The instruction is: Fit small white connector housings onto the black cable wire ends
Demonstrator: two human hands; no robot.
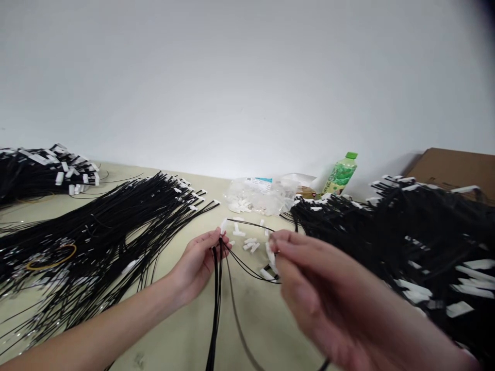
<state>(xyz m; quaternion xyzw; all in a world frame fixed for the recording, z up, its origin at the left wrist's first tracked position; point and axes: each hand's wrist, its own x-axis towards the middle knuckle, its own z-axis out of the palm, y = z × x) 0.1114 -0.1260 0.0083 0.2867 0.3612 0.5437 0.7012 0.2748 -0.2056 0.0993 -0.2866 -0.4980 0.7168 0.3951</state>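
My left hand (203, 263) is closed in a pinch on a white plastic connector (224, 225) with thin black wires. Those black wires (215, 309) hang down from its fingers toward the table's front edge. To the right of it, my right hand (320, 288) is raised closer to the camera and blurred by motion. Its thumb and fingers are pressed together, and thin black wire (251, 223) runs across to the fingertips; the exact grip is partly hidden. Loose white connectors (251, 245) lie on the table between the hands, several of them partly behind the right fingertips.
Left, a large bundle of black wires (127, 216) with white connectors lies by a yellow band (52, 257); another bundle (38, 165) is behind. Right, a tall heap (367, 237) sits before a cardboard box (456, 170). A clear bag (255, 196) and green bottle (341, 175) are near the wall.
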